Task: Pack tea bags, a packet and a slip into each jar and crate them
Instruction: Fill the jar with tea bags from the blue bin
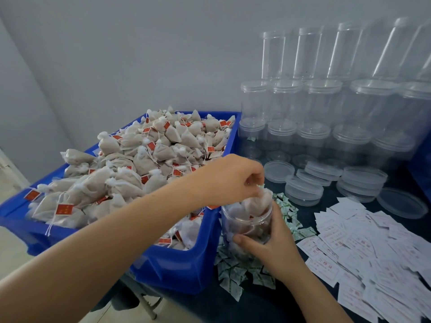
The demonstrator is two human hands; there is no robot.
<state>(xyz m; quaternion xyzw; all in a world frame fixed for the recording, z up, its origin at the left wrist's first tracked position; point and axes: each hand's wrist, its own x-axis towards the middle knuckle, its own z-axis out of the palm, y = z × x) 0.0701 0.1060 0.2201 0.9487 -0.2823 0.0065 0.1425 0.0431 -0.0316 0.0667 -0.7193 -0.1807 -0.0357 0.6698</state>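
The right hand (270, 247) grips an open clear jar (247, 223) standing on the table (256, 304) beside the blue bin (186, 264). The left hand (229, 180) pinches a tea bag (258, 201) at its mouth. Behind stand stacked empty jars (326, 108).

A dark tabletop (263, 306) stands against a plain grey wall (140, 54).

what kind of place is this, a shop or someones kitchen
Neither, most likely: a small hand-packing station. A blue bin is heaped with tea bags, empty clear jars are stacked against the wall, and printed slips lie spread over the table.
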